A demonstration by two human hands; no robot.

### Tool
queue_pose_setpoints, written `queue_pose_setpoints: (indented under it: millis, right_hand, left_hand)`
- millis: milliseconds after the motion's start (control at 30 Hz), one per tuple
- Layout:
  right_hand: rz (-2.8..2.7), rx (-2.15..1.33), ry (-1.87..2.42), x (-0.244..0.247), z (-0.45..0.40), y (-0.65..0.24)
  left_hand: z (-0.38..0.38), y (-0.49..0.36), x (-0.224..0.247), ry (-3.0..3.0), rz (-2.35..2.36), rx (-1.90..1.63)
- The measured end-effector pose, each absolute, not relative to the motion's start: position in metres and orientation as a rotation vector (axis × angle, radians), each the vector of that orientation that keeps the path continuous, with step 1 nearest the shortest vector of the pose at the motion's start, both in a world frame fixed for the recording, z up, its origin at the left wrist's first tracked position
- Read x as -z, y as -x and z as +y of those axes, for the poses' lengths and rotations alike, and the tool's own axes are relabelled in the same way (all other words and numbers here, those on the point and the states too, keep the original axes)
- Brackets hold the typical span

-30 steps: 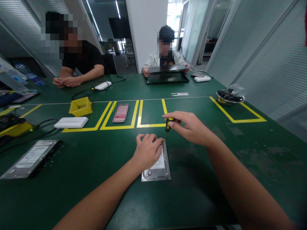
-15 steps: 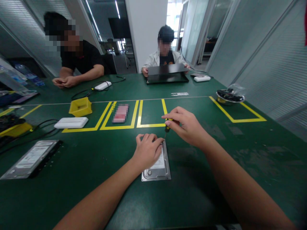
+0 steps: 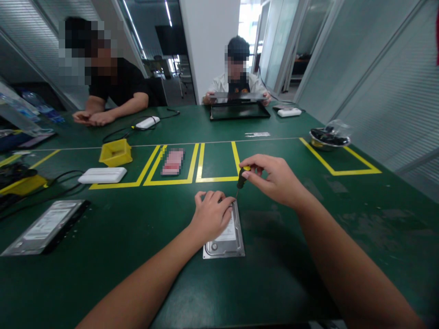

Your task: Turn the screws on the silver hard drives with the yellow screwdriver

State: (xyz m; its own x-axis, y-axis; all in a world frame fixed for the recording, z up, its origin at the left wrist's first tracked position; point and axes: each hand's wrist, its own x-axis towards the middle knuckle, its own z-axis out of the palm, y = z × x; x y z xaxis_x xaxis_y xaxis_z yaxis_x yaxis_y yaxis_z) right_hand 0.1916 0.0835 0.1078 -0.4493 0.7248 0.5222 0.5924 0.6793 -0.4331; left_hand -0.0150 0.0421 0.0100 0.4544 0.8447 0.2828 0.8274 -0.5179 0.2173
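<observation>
Only blurred, illegible print on the white labels (image 3: 228, 234) of the central drive (image 3: 228, 246) and the leftmost drive (image 3: 46, 228).

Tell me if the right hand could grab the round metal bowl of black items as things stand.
Probably not: the right hand holds a black-and-yellow screwdriver at the silver rectangular hard drive; the metal bowl sits farther off.

– How is the screwdriver (image 3: 241, 179) coloured?
– In black and yellow; the drive (image 3: 230, 249) is finished in silver, its label (image 3: 229, 235) white.
– And the desk (image 3: 219, 292)?
– Green, striped with yellow tape (image 3: 216, 179); black is shown by the far-edge frame (image 3: 240, 117).
</observation>
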Motion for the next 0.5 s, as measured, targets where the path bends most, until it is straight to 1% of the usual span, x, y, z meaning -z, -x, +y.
queue_pose_setpoints:
  millis: [300, 500]
  right_hand:
    - [-2.229, -0.158, 0.896, -0.1059, 0.0845, -0.1911]
    - [-2.225, -0.086, 0.899, -0.1044, 0.0832, -0.1895]
  left_hand:
    - [0.0414, 0.0156, -0.0111, -2.622, 1.526, -0.604]
    - [0.0407, 0.0177, -0.0113, -2.593, 1.532, -0.642]
